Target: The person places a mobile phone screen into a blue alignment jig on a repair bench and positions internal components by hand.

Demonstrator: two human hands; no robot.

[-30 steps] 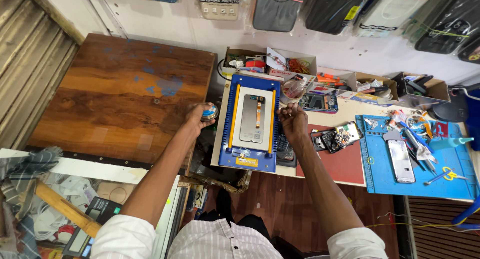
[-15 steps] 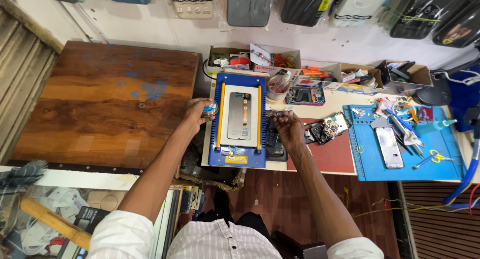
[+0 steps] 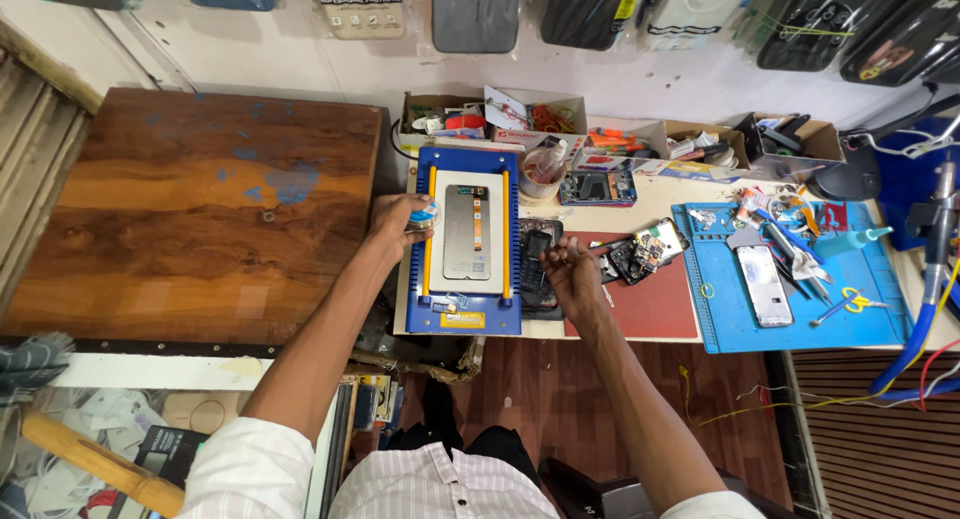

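A blue screen-separator machine stands on the workbench with a grey phone panel lying flat on its plate. My left hand is at the machine's left edge, closed on a small round spool. My right hand hovers just right of the machine with fingers pinched together; whether a thin wire runs to it I cannot tell. Under that hand lies a dark opened phone.
A red mat holds phone parts. A blue mat carries a phone, tools and yellow scissors. Cardboard boxes of parts line the back. A wooden board lies left.
My head view has shifted, so the bench sits lower and further right in frame. My right hand moved from the machine's upper right edge down to beside the dark phone. Left hand stays on the spool.
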